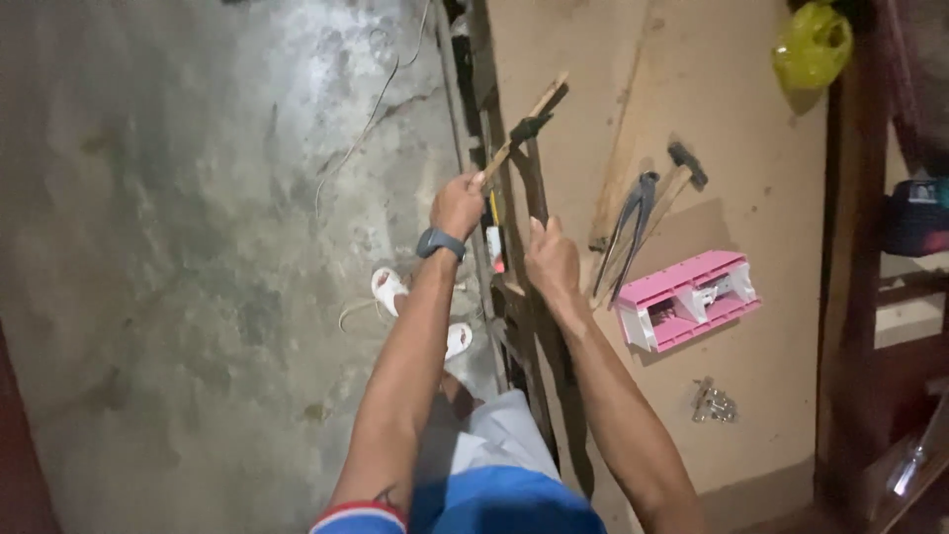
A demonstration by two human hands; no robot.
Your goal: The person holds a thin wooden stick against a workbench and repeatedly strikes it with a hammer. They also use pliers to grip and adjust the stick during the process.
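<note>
Right hand (pixel 551 259) is closed around a dark wooden slat (pixel 535 188) at the workbench (pixel 761 326) edge; left hand (pixel 458 205) is fisted on a hammer handle (pixel 514 138) raised over it. Bare concrete floor (pixel 198 247) lies open leftward. On the bench beyond: one pink tray (pixel 689 299), one pincers (pixel 633 222), one second hammer (pixel 682 170), one yellow bag (pixel 813 44)

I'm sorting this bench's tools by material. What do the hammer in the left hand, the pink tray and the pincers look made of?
The hammer in the left hand: pale, bare wooden handle with visible grain and a dark head, probably metal. The pink tray: likely moulded plastic, going by its even colour and ribbed compartments. The pincers: dark, dull metal, thin curved handles, apparently uncoated.
</note>
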